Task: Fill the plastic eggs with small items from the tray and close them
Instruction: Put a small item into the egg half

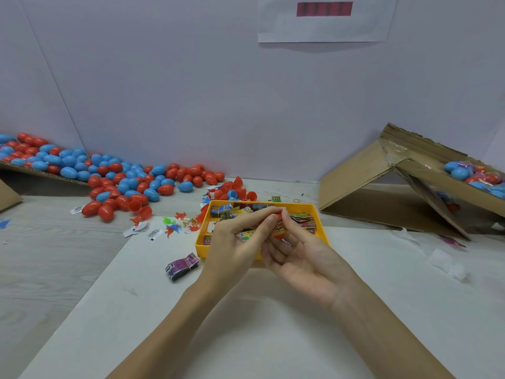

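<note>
Head view: over the yellow tray [317, 214], left hand [235, 242] and right hand [303, 258] pinch a red egg half [277, 218] with a small packet [278, 228] going in; filling step, capping half needed next.

We find no text that we can read. The print on the small packets [303, 220] in the yellow tray [318, 214] is too small, and the red strip on the wall sheet [324, 9] is blurred.
</note>
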The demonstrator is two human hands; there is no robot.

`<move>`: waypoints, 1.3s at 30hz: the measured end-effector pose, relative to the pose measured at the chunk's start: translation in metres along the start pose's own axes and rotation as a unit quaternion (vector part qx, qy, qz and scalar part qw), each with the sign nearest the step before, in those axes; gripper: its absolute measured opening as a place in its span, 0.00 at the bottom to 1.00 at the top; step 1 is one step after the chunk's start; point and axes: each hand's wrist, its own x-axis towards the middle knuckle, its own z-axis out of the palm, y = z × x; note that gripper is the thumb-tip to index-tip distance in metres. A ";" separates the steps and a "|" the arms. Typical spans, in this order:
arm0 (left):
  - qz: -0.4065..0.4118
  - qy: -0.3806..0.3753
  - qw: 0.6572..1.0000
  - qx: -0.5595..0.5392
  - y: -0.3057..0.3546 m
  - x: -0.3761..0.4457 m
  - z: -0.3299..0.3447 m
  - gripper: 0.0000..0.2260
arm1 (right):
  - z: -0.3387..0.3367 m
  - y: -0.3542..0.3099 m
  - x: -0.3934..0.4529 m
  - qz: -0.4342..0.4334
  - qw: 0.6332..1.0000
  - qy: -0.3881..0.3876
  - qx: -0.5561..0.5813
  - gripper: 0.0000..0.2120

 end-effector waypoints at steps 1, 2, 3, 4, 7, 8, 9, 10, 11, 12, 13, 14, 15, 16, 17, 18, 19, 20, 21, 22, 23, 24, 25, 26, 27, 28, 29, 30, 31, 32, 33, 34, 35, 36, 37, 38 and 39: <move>0.001 0.004 1.000 0.001 0.000 0.000 0.001 0.10 | 0.000 0.000 0.000 -0.004 1.000 0.003 0.000 0.23; 0.003 0.007 1.000 0.006 0.000 -0.001 0.003 0.10 | 0.000 0.000 0.001 -0.011 1.000 0.004 -0.003 0.22; 0.009 0.013 1.000 0.019 -0.001 -0.001 0.004 0.10 | 0.000 0.001 0.000 -0.020 1.000 0.003 -0.014 0.21; 0.017 0.020 0.999 0.038 -0.002 -0.001 0.005 0.10 | 0.000 0.001 0.000 -0.028 0.999 -0.001 -0.031 0.20; 0.055 0.034 0.993 0.103 -0.004 0.002 0.001 0.11 | -0.001 0.001 -0.003 -0.053 0.994 -0.008 -0.092 0.21; 0.076 0.028 0.989 0.126 -0.005 0.003 -0.003 0.12 | -0.001 0.000 -0.003 -0.074 0.990 -0.008 -0.123 0.20; 0.096 0.016 0.984 0.150 -0.005 0.004 -0.006 0.14 | -0.001 0.001 -0.003 -0.104 0.980 -0.006 -0.167 0.18; 0.111 0.000 0.979 0.168 -0.006 0.004 -0.008 0.16 | -0.002 0.002 -0.004 -0.137 0.966 0.001 -0.217 0.15; 0.122 -0.015 0.976 0.179 -0.006 0.005 -0.009 0.17 | -0.002 0.003 -0.004 -0.168 0.950 0.013 -0.262 0.14; 0.130 -0.029 0.974 0.185 -0.006 0.005 -0.010 0.18 | -0.002 0.004 -0.004 -0.192 0.937 0.025 -0.290 0.14; 0.136 -0.037 0.972 0.189 -0.006 0.005 -0.010 0.19 | -0.002 0.005 -0.005 -0.206 0.930 0.036 -0.303 0.13; 0.140 -0.042 0.970 0.194 -0.006 0.005 -0.009 0.20 | -0.003 0.006 -0.005 -0.213 0.926 0.042 -0.308 0.12; 0.142 -0.046 0.969 0.199 -0.006 0.004 -0.009 0.21 | -0.003 0.006 -0.005 -0.214 0.925 0.046 -0.309 0.12; 0.143 -0.049 0.967 0.206 -0.005 0.004 -0.009 0.22 | -0.003 0.005 -0.005 -0.214 0.926 0.052 -0.307 0.13; 0.145 -0.048 0.965 0.215 -0.005 0.004 -0.008 0.23 | -0.003 0.005 -0.004 -0.213 0.928 0.058 -0.299 0.15; 0.147 -0.042 0.963 0.223 -0.004 0.004 -0.008 0.22 | -0.003 0.005 -0.004 -0.211 0.933 0.062 -0.287 0.17; 0.149 -0.031 0.961 0.231 -0.003 0.004 -0.007 0.21 | -0.003 0.005 -0.003 -0.209 0.937 0.061 -0.273 0.19; 0.152 -0.018 0.959 0.239 -0.002 0.003 -0.006 0.19 | -0.003 0.006 -0.003 -0.208 0.940 0.058 -0.264 0.20; 0.155 -0.007 0.957 0.246 -0.002 0.003 -0.006 0.18 | -0.002 0.006 -0.003 -0.210 0.940 0.056 -0.262 0.20; 0.157 0.001 0.955 0.253 -0.001 0.002 -0.005 0.17 | -0.002 0.007 -0.003 -0.215 0.937 0.058 -0.268 0.21; 0.159 0.008 0.953 0.258 0.000 0.001 -0.004 0.16 | -0.002 0.008 -0.002 -0.222 0.932 0.062 -0.278 0.21; 0.160 0.015 0.952 0.262 0.001 0.000 -0.003 0.16 | -0.002 0.009 -0.001 -0.230 0.928 0.067 -0.286 0.21; 0.160 0.022 0.951 0.265 0.001 -0.001 -0.003 0.16 | -0.002 0.009 -0.001 -0.237 0.924 0.071 -0.292 0.22; 0.159 0.030 0.950 0.267 0.002 -0.002 -0.001 0.17 | -0.002 0.009 -0.001 -0.243 0.922 0.073 -0.294 0.23; 0.159 0.036 0.949 0.268 0.002 -0.002 0.000 0.17 | -0.002 0.009 0.000 -0.246 0.920 0.076 -0.295 0.24; 0.159 0.041 0.949 0.269 0.002 -0.003 0.001 0.17 | -0.002 0.010 0.000 -0.248 0.919 0.080 -0.296 0.26; 0.159 0.045 0.948 0.270 0.002 -0.003 0.002 0.17 | -0.002 0.010 0.001 -0.250 0.918 0.084 -0.297 0.28; 0.159 0.049 0.948 0.272 0.002 -0.004 0.003 0.18 | -0.002 0.011 0.001 -0.251 0.917 0.090 -0.298 0.28; 0.159 0.053 0.947 0.274 0.002 -0.005 0.004 0.18 | -0.002 0.011 0.002 -0.253 0.915 0.096 -0.298 0.27; 0.160 0.057 0.946 0.276 0.002 -0.006 0.005 0.18 | -0.002 0.011 0.002 -0.254 0.914 0.102 -0.300 0.26; 0.162 0.061 0.945 0.277 0.002 -0.007 0.006 0.18 | -0.002 0.011 0.002 -0.255 0.912 0.109 -0.302 0.25; 0.163 0.064 0.945 0.276 0.002 -0.008 0.007 0.18 | -0.002 0.011 0.001 -0.257 0.909 0.116 -0.307 0.25; 0.163 0.066 0.946 0.274 0.002 -0.009 0.009 0.17 | -0.002 0.011 0.001 -0.258 0.906 0.122 -0.313 0.24; 0.162 0.069 0.946 0.274 0.002 -0.009 0.010 0.17 | -0.002 0.012 0.000 -0.260 0.903 0.126 -0.317 0.24; 0.161 0.072 0.945 0.275 0.002 -0.010 0.010 0.17 | -0.002 0.012 0.000 -0.262 0.901 0.126 -0.322 0.23; 0.159 0.075 0.945 0.276 0.002 -0.010 0.010 0.17 | -0.001 0.012 -0.001 -0.264 0.898 0.126 -0.328 0.23; 0.157 0.077 0.945 0.276 0.002 -0.010 0.010 0.17 | -0.001 0.012 -0.002 -0.265 0.896 0.128 -0.333 0.23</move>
